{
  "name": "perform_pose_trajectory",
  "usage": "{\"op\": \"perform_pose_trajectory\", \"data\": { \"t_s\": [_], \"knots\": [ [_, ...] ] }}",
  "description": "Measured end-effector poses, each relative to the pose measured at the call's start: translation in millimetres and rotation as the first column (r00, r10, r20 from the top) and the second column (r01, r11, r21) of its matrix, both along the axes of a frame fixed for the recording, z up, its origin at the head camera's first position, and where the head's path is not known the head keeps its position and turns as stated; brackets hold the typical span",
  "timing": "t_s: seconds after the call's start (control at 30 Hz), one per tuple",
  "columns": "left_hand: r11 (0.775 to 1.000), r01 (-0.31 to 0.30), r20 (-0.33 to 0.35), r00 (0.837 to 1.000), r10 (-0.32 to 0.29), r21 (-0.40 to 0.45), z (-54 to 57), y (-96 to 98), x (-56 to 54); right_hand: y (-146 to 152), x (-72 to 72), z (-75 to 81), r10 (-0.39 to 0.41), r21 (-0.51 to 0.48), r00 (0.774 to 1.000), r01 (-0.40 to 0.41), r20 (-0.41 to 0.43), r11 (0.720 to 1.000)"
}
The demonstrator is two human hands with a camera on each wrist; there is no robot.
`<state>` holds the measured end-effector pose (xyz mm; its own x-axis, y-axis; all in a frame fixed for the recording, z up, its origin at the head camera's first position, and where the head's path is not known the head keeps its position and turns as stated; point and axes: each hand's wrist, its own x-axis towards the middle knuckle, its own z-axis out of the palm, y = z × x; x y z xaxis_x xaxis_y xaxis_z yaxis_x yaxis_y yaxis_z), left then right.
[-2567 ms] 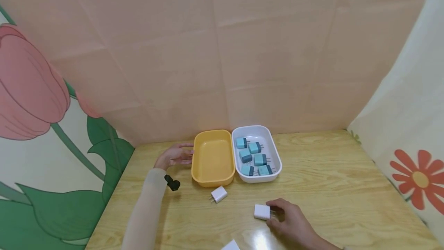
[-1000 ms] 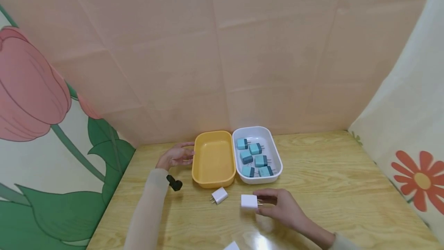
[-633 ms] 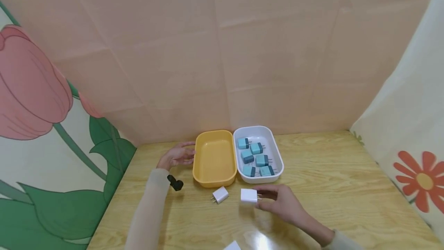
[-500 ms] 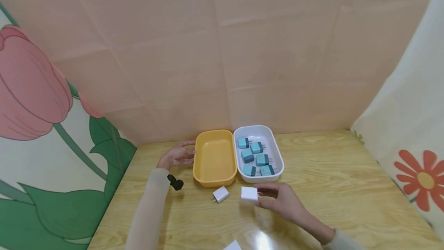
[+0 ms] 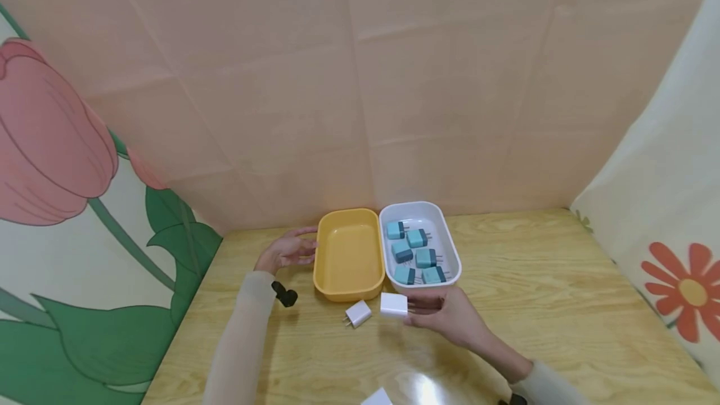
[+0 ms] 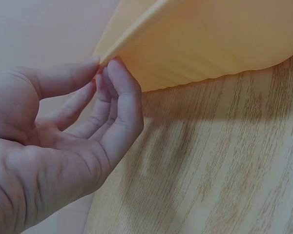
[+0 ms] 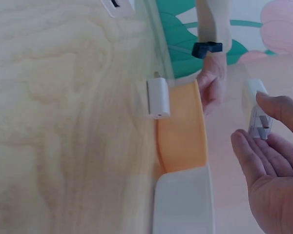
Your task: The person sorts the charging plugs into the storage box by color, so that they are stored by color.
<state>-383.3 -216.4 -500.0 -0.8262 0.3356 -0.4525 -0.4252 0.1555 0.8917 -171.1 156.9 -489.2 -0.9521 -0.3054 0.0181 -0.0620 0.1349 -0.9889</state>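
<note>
Across a wooden table (image 5: 534,280), before pink cloth (image 5: 360,80): with left hand (image 5: 288,249), pinches the rim of a yellow tray (image 5: 349,255) between thumb and fingers. Shows a loose white plug (image 5: 358,314) in front. Holds a raised white plug (image 5: 394,305), near a white tray (image 5: 419,212) of six blue plugs (image 5: 425,258), between right hand (image 5: 452,317)'s thumb and fingertips, parted only by its thickness.

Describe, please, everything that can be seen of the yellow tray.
The yellow tray is a rounded rectangle with raised walls, a thin rim and a flat floor. Its surface is smooth and slightly shiny, like plastic. It stands open side up on the wooden table, its long sides running away from the person, and nothing lies in it. The left hand pinches its left rim between thumb and fingers. On its right, the white tray is close against it; actual contact is hard to confirm.
</note>
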Motion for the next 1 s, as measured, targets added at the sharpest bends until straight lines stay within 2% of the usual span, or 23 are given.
{"op": "perform_pose_trajectory", "data": {
  "t_s": [0.17, 0.3, 0.47, 0.63, 0.83, 1.0],
  "knots": [
    [1.000, 0.006, -0.007, 1.000, -0.006, 0.007, 1.3, 0.9, 2.0, -3.6, -6.6, 6.7, 0.007, -0.018, 0.999, -0.008, -0.052, 1.000],
    [1.000, 0.009, -0.014, 1.000, -0.009, 0.004, 0.8, -0.5, 1.7, -7.8, -11.5, 10.4, -0.007, -0.018, 0.998, 0.006, -0.058, 1.000],
    [1.000, -0.019, -0.012, 1.000, 0.019, -0.010, -0.8, -7.0, 0.4, -15.4, -17.6, 9.8, -0.024, -0.036, 0.998, 0.022, -0.066, 0.999],
    [1.000, 0.002, -0.018, 1.000, -0.002, -0.002, -1.6, -9.4, 0.4, -17.9, -21.5, 7.8, -0.055, -0.023, 0.996, 0.053, -0.074, 0.998],
    [1.000, -0.010, -0.009, 1.000, 0.010, 0.000, -2.0, -5.8, 0.8, -16.5, -26.9, 11.3, -0.077, 0.001, 0.990, 0.077, -0.117, 0.997],
    [1.000, 0.009, -0.022, 1.000, -0.009, 0.004, -2.9, -0.7, 0.7, -17.9, -32.4, 15.9, -0.084, 0.001, 0.987, 0.085, -0.141, 0.996]
  ]
}}
